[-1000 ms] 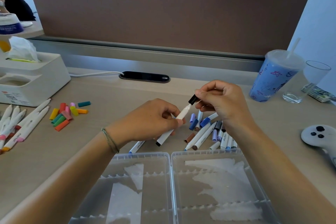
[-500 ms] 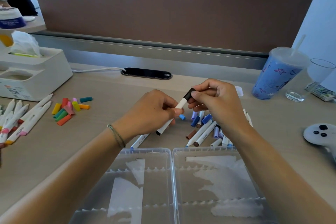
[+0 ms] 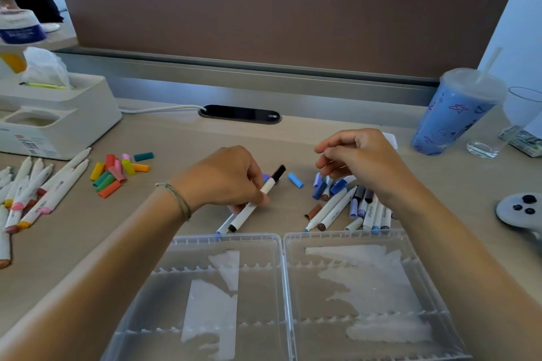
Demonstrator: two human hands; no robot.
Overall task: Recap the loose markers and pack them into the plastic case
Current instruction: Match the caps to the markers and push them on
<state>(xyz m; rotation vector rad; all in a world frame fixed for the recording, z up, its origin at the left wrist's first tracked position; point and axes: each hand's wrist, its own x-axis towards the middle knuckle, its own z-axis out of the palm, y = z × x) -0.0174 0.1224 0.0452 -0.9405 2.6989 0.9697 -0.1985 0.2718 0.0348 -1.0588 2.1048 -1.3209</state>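
Fingers of the left hand (image 3: 225, 182) pinch a light, stiff black-capped marker (image 3: 258, 198) mid-barrel, its best hold, above the counter (image 3: 181, 138) behind the empty plastic case (image 3: 281, 246), while the right hand (image 3: 360, 158) hovers loosely curled, holding nothing.

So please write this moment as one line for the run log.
left hand: holds black-capped marker | right hand: over blue marker pile, holds nothing visible | plastic case: open, no markers

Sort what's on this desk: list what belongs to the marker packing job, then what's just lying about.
Job: black-capped marker in left hand; right hand; blue marker pile; loose caps; uncapped markers; plastic case.

Lying about: tissue box; blue cup; glass; controller.
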